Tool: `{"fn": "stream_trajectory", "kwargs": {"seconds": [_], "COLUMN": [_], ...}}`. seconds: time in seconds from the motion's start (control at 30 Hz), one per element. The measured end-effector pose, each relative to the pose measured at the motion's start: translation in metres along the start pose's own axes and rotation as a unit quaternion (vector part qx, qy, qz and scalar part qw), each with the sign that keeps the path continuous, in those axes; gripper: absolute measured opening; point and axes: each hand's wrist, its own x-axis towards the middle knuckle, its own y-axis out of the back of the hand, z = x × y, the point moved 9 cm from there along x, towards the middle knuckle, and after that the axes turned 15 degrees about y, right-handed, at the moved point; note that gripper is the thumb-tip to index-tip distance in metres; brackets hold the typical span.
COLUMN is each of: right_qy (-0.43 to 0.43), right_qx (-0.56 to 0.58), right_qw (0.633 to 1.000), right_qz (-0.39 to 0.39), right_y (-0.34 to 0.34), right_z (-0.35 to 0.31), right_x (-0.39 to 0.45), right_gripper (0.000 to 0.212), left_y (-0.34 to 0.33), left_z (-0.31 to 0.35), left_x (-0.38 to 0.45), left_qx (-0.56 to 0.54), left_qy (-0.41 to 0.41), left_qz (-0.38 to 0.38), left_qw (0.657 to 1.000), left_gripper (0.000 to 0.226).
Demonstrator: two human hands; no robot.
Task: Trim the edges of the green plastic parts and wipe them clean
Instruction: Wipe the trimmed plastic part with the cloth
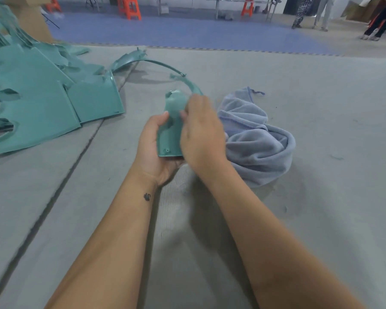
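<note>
Green part (171,130) sits in the middle, held up over the grey floor mat (321,219). The left hand (153,150) is curled under it and grips its near end. The right hand (201,134) lies over its right side with fingers bent on the edge; I cannot tell if it pinches a tool. A blue cloth (259,141) lies just right of the hands, touching the right hand. A pile of green parts (42,103) waits at the far left. The long thin arm of the part curves far away and could bend or snap if the hands twist it. The edge may be sharp and could cut a finger if it slips.
</note>
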Motion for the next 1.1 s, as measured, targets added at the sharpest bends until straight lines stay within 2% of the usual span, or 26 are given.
{"fn": "stream_trajectory", "kwargs": {"seconds": [0.1,0.2,0.3,0.4,0.47,0.57,0.67,0.73,0.8,0.87,0.93,0.97,1.0,1.03,1.1], "right_qy": [0.086,0.09,0.037,-0.086,-0.147,-0.129,-0.052,0.021,0.057,0.032,0.028,0.032,0.025,0.004,-0.062], "right_qx": [0.06,0.041,-0.046,-0.128,-0.116,-0.118,-0.152,-0.141,-0.109,-0.067,-0.034,0.014,0.081,0.153,0.256], "right_qw": [0.994,0.995,0.998,0.988,0.982,0.984,0.987,0.989,0.992,0.994,0.994,0.995,0.992,0.981,0.947], "right_qz": [-0.007,-0.008,0.002,-0.029,-0.027,-0.023,0.011,0.031,-0.005,-0.074,-0.095,-0.09,-0.093,-0.12,-0.183], "right_y": [-0.007,-0.009,-0.005,0.004,0.013,0.016,0.025,0.027,0.019,0.005,-0.002,-0.003,-0.007,-0.017,-0.039], "right_z": [-0.033,-0.03,-0.005,0.049,0.076,0.073,0.046,0.027,0.018,0.021,0.022,0.018,0.014,0.009,0.001], "right_x": [0.001,0.002,0.004,0.0,-0.007,-0.012,-0.008,-0.005,-0.004,-0.006,-0.008,-0.009,-0.01,-0.011,-0.02], "right_gripper": [0.009,0.008,0.017,0.023,0.021,0.02,0.016,0.02,0.019,0.017,0.02,0.025,0.042,0.066,0.107], "left_y": [0.006,0.008,0.007,0.004,0.008,0.02,0.029,0.033,0.039,0.041,0.037,0.032,0.027,0.021,0.014], "left_z": [0.009,0.009,0.004,0.0,-0.001,0.005,0.021,0.034,0.045,0.057,0.065,0.065,0.061,0.054,0.039], "left_x": [0.0,-0.001,-0.002,-0.005,-0.005,-0.007,-0.011,-0.016,-0.02,-0.027,-0.031,-0.03,-0.026,-0.021,-0.012], "left_qx": [-0.056,-0.041,0.027,0.061,0.074,0.091,0.095,0.088,0.077,0.082,0.107,0.119,0.12,0.105,0.031], "left_qy": [-0.031,-0.023,0.021,0.053,0.054,0.049,0.008,-0.036,-0.087,-0.149,-0.193,-0.198,-0.191,-0.175,-0.119], "left_qz": [0.007,0.003,-0.001,0.003,0.033,0.089,0.118,0.131,0.15,0.165,0.182,0.184,0.174,0.154,0.113], "left_qw": [0.998,0.999,0.999,0.997,0.995,0.991,0.988,0.987,0.982,0.971,0.958,0.956,0.959,0.967,0.986], "left_gripper": [0.032,0.025,0.038,0.056,0.052,0.039,0.052,0.057,0.053,0.052,0.052,0.048,0.042,0.039,0.05]}}
